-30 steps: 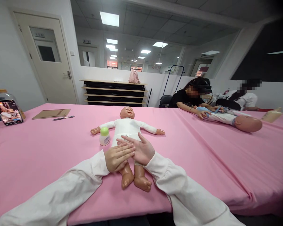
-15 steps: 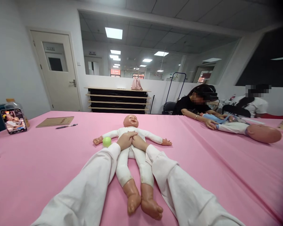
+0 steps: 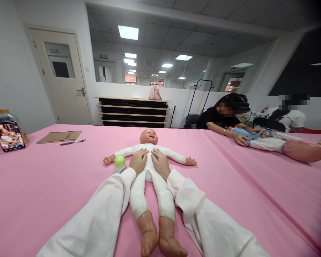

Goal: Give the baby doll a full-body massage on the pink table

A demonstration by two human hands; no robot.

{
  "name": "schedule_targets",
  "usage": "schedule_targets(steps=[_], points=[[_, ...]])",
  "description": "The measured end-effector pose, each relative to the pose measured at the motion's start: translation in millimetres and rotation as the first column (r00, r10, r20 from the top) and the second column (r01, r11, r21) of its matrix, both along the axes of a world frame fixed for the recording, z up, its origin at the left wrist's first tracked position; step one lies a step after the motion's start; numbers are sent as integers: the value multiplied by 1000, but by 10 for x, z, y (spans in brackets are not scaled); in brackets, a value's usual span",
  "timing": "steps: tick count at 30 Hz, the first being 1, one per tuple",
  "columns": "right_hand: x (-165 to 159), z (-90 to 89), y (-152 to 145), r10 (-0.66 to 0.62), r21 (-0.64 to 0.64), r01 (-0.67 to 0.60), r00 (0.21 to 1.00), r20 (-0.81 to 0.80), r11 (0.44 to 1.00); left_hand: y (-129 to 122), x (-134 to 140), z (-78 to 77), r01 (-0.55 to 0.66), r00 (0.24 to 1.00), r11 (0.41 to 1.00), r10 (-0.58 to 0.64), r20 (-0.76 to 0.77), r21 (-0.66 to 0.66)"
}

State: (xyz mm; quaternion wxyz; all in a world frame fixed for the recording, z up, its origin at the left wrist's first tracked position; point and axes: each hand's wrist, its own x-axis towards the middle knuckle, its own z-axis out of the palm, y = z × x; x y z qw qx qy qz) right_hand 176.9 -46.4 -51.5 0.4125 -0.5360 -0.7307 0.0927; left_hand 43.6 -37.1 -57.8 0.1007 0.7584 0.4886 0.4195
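Note:
A baby doll [image 3: 149, 178] with a white cloth body lies on its back on the pink-covered table [image 3: 77, 185], head away from me and arms spread. My left hand [image 3: 139, 161] rests flat on one side of its torso, fingers stretched toward the chest. On the other side lies my right hand [image 3: 161, 163], also flat with its fingers extended. A gap of white cloth shows between the two hands. Beside my left hand stands a small bottle with a lime-green cap [image 3: 120, 162], partly hidden by my sleeve.
A phone [image 3: 8, 136] leans on a bottle [image 3: 9, 116] at the left. A brown notebook [image 3: 59, 136] and a pen [image 3: 72, 142] lie farther back. At the right, a person in black [image 3: 216, 117] handles another doll [image 3: 302, 150]. Shelves [image 3: 133, 112] stand behind the table.
My hands were together, overlapping at the middle of the doll's torso; they have moved apart to its two sides and their fingers have straightened. The view has shifted slightly.

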Motion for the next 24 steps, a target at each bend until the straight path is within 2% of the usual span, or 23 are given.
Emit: schedule_targets(steps=[3, 5, 8, 11, 13, 15, 18, 20, 22, 24], points=[[27, -10, -20, 87, 159, -74, 993, -77, 984, -28, -49, -53, -21, 999, 988, 15, 39, 154], [39, -9, -32, 134, 214, -112, 987, -91, 970, -48, -67, -71, -6, 1000, 964, -1, 27, 265], [52, -6, -32, 179, 216, -161, 982, -67, 963, -73, -73, -68, 53, 998, 917, -61, 7, 394], [59, -7, -10, 222, 150, -221, 975, 10, 964, -75, -71, -62, 108, 993, 889, -117, -7, 446], [57, -3, 6, 239, 90, -245, 969, 69, 965, -55, -70, -72, 121, 992, 895, -127, -15, 428], [50, 7, 13, 224, 27, -229, 968, 116, 973, -22, -68, -93, 117, 993, 929, -114, -29, 351], [31, 26, 0, 125, -48, -119, 980, 152, 992, 22, -63, -117, 62, 996, 986, -53, -65, 153], [20, 34, -15, 31, -72, -21, 989, 146, 997, 30, -61, -114, 19, 996, 998, -14, -87, 56], [18, 33, -28, -26, -67, 34, 993, 114, 997, 16, -61, -96, -6, 996, 1000, 8, -91, 28], [24, 20, -36, -24, -20, 25, 998, 59, 999, -13, -62, -74, -20, 997, 998, 24, -76, 59]])
